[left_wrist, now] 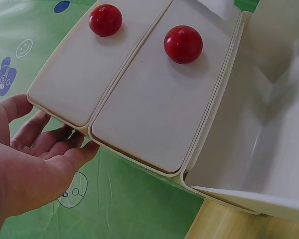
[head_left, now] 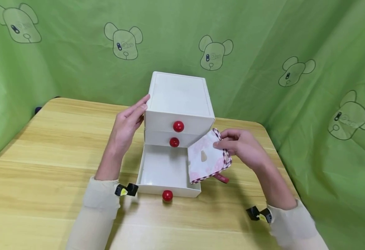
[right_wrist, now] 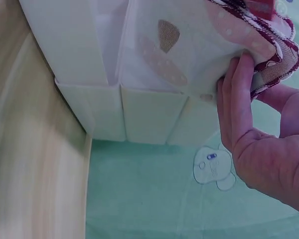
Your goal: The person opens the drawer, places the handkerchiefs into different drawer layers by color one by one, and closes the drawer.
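A white cabinet [head_left: 179, 93] with three stacked drawers and red round knobs stands on the table. Its bottom drawer [head_left: 162, 166] is pulled out, and bare floor shows inside. My left hand [head_left: 127, 125] rests against the cabinet's left side, fingertips touching its edge; in the left wrist view the hand [left_wrist: 37, 154] lies along the side of the upper drawers. My right hand [head_left: 243, 147] pinches a folded cloth [head_left: 204, 159], white and pink with a checkered edge and a red tag. The cloth hangs tilted over the right side of the open drawer.
The middle drawer's red knob [head_left: 174, 142] and the top drawer's knob [head_left: 178, 126] sit on shut fronts. A wooden table [head_left: 60, 156] carries the cabinet. Green curtain [head_left: 170, 41] with bear-head drawings encloses the back and sides.
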Motion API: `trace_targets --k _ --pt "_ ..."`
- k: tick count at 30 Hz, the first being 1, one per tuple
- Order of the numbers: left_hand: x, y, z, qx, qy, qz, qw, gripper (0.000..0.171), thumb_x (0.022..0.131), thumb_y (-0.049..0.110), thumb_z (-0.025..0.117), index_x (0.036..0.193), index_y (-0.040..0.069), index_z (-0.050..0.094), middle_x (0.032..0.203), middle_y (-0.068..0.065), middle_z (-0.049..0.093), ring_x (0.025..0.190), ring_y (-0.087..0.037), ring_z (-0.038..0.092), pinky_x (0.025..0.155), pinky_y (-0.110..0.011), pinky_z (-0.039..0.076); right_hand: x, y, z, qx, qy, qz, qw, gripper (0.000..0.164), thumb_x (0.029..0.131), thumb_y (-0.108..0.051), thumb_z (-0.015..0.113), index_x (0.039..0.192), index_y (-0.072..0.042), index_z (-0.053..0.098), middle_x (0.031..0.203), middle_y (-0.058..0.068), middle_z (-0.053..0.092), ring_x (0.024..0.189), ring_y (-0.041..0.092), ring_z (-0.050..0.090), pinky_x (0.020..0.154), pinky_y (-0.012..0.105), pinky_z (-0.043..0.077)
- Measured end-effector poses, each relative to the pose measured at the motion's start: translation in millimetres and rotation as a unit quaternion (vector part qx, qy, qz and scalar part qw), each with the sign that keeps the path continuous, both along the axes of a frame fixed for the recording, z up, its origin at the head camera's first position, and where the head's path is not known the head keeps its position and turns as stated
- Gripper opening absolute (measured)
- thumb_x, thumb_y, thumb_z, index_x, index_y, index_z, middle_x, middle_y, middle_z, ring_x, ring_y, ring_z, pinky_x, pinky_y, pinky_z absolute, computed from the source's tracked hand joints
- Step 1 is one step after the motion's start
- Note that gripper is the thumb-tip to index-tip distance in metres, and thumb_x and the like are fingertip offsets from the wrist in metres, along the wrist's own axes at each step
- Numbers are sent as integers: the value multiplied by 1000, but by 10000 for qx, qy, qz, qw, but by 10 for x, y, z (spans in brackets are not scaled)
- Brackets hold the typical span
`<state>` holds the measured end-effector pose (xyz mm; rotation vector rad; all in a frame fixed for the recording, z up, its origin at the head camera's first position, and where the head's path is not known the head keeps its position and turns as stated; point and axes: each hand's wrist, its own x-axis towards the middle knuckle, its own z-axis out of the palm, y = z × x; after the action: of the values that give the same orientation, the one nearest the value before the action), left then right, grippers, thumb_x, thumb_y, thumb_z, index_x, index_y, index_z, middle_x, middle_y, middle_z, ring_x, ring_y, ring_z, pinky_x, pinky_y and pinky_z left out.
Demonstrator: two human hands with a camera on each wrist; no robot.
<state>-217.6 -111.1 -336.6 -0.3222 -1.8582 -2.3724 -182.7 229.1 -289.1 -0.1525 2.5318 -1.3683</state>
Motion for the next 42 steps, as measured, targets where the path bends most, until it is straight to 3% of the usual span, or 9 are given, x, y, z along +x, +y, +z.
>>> trace_targets --k 9,18,31,42 --pt "-1 10 -6 55 -25 -24 10000 42 103 33 62 142 19 60 154 11 51 147 -14 41 124 -42 32 -20 -244 -243 -396 -250 45 9989 29 91 -19 75 110 0 64 86 3 68 76 13 64 78 31 60" --pt "-4 5 -5 63 -29 -13 10000 42 103 32 62 142 18 60 154 10 51 147 -15 41 123 -42 33 7 -518 -417 -705 -203 42 9973 26 92 -16 74 111 -1 64 90 6 70 78 16 66 74 30 61" --pt "2 12 3 34 -6 5 10000 42 103 33 62 142 19 60 153 10 51 146 -16 43 123 -42 33 46 -864 -710 -1206 -321 -323 9917 26 90 -8 76 111 2 64 90 8 71 78 14 67 73 25 61" --pt "-5 3 0 41 -42 17 10000 41 103 33 62 142 20 61 153 10 51 146 -17 43 123 -42 33 43 -901 -837 -951 -280 -312 9946 22 90 -7 76 106 1 64 83 4 67 75 14 62 71 25 58"
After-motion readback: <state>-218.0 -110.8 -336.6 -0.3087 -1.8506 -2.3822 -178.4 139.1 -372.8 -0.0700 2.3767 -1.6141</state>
